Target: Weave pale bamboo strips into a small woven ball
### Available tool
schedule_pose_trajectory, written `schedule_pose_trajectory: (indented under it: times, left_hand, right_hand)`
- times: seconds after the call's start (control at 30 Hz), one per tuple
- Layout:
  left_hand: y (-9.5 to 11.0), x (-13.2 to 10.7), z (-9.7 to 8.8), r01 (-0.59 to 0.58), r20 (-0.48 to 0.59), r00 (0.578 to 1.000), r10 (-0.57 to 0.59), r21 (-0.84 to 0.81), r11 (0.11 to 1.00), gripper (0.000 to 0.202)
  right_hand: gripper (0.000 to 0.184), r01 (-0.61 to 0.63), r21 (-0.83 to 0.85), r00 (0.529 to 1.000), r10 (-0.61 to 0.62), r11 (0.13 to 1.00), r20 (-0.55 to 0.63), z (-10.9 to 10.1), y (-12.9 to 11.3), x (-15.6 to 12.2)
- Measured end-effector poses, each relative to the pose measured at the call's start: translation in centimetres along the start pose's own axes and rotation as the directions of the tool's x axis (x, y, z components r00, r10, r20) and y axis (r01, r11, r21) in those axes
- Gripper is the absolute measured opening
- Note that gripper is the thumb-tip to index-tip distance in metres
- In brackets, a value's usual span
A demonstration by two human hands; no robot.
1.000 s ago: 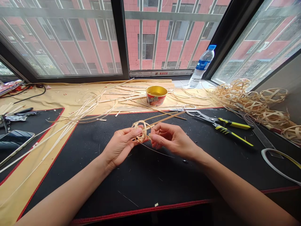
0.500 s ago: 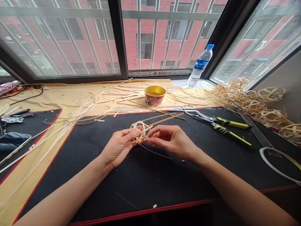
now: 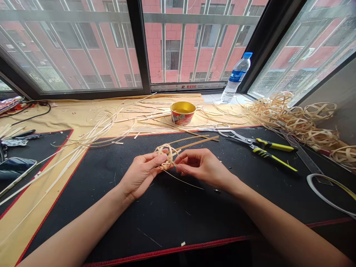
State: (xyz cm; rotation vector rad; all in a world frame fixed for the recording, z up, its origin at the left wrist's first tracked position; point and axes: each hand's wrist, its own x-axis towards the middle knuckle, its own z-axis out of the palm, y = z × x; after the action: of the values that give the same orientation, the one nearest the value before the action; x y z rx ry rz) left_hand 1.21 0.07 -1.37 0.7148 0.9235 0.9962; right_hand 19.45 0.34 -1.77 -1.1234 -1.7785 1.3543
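Note:
Over the middle of the black mat, my left hand (image 3: 147, 168) grips a small open-weave ball of pale bamboo strips (image 3: 167, 157), thumb on its near left side. Loose strip ends (image 3: 197, 142) stick out from the ball to the upper right. At the ball's right side, my right hand (image 3: 204, 167) has thumb and index finger pinched on a bamboo strip (image 3: 174, 164); most of that strip is hidden by the fingers. A thin strand (image 3: 185, 182) hangs from beneath the ball and curves to the right.
Yellow-black pliers (image 3: 261, 148) lie on the black mat (image 3: 172, 218) at right, near a metal ruler (image 3: 303, 155). Behind stand a red-gold bowl (image 3: 183, 113) and a water bottle (image 3: 236, 78). Woven balls (image 3: 314, 115) pile at right; loose strips (image 3: 97, 126) spread left. A window backs the table.
Almost nothing differs. The ball and its protruding strip ends have shifted very slightly to the right; both hands keep their holds.

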Motion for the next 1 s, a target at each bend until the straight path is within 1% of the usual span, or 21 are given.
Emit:
schedule_pose_trajectory:
  times: [0.33, 0.53, 0.73, 0.87, 1.0]
  left_hand:
    - [-0.14, 0.05, -0.15, 0.0, 0.005, 1.0, 0.0, 0.014, 1.0, 0.022]
    - [-0.12, 0.07, -0.14, 0.018, 0.01, 1.0, -0.018, 0.004, 1.0, 0.024]
    - [-0.26, 0.06, -0.22, 0.027, 0.024, 0.999, -0.027, 0.009, 1.0, 0.021]
    - [-0.26, 0.14, -0.28, 0.026, 0.031, 0.999, -0.026, 0.011, 1.0, 0.02]
    - [-0.22, 0.17, -0.21, 0.03, 0.033, 0.999, -0.031, 0.018, 0.999, 0.022]
  right_hand:
    - [0.019, 0.0, -0.047, 0.999, -0.002, 0.999, -0.037, 0.12, 0.21, 0.12]
    - [0.014, -0.008, -0.025, 1.0, 0.008, 1.0, -0.007, 0.13, 0.22, -0.01]
    - [0.013, -0.026, -0.011, 1.0, 0.026, 1.0, -0.004, 0.16, -0.01, -0.19]
    - [0.012, -0.022, -0.063, 1.0, 0.021, 0.998, -0.017, 0.25, -0.09, -0.14]
    - [0.011, 0.004, -0.12, 0.999, -0.01, 0.993, -0.047, 0.32, -0.07, -0.22]
